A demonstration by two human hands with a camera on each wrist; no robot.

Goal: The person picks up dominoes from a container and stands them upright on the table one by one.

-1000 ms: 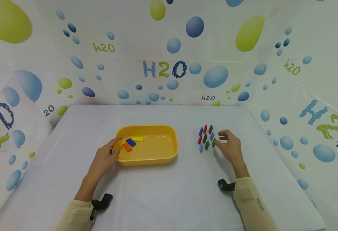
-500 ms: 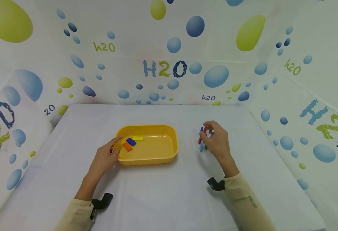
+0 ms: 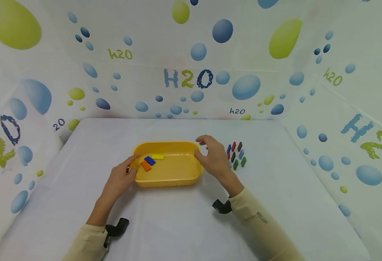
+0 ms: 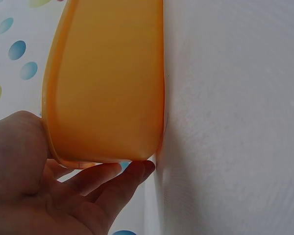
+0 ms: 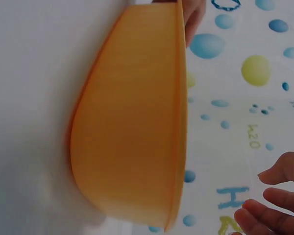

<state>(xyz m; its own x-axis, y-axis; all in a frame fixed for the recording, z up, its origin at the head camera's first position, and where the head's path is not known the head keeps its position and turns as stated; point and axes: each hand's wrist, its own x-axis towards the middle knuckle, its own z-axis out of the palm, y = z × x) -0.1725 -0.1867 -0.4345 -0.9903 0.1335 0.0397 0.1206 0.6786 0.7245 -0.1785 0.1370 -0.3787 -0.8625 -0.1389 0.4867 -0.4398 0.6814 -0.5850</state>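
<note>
My left hand [image 3: 120,177] grips the left end of a yellow plastic tray [image 3: 168,183], thumb at the rim and fingers along the outer end wall, as the left wrist view shows of the same tray [image 4: 108,83]. Inside, toward the left, lie an orange block [image 3: 146,166], a blue block [image 3: 150,160] and a yellow block [image 3: 158,156]. Above the tray's right rim hovers my right hand [image 3: 214,157], fingers apart and nothing visible between them. In the right wrist view its fingers [image 5: 264,215] are spread, away from the tray wall [image 5: 132,112].
Right of the tray several small upright blocks stand in rows: red [image 3: 233,146], dark [image 3: 239,146], light blue [image 3: 241,154], green [image 3: 244,161] and others. My right hand and wrist partly cover the left ones. A white cloth [image 3: 164,224] covers the table.
My right hand has moved left, from the right side of the standing blocks, across them, to the tray's right rim. My left hand keeps its hold on the tray.
</note>
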